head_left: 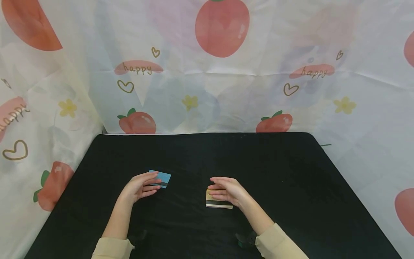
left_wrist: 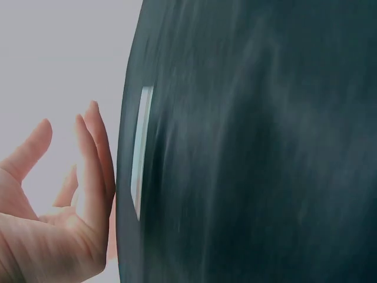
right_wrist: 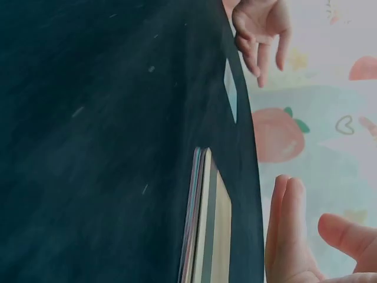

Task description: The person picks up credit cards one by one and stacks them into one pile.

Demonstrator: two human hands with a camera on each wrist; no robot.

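A blue card (head_left: 165,178) with a dark stripe lies on the black tabletop, left of the middle. Over it my left hand (head_left: 139,187) hovers with extended, slightly bent fingers and nothing in them; a gap separates this hand (left_wrist: 70,218) from the card (left_wrist: 141,153) in the left wrist view. To the right sits a stack of cards (head_left: 211,198), the top one yellow with a dark stripe. My right hand (head_left: 231,190) is above that stack, its fingers loosely straight and holding nothing. The right wrist view shows the layered edges of the stack (right_wrist: 203,224), with the right hand (right_wrist: 291,242) beside it.
A black cloth covers the table (head_left: 291,172), whose far edge meets a pale curtain (head_left: 226,93) printed with fruit, hearts and flowers. The curtain also hangs along the left and right sides. Near each beige sleeve (head_left: 279,242) a small dark object shows at the wrist.
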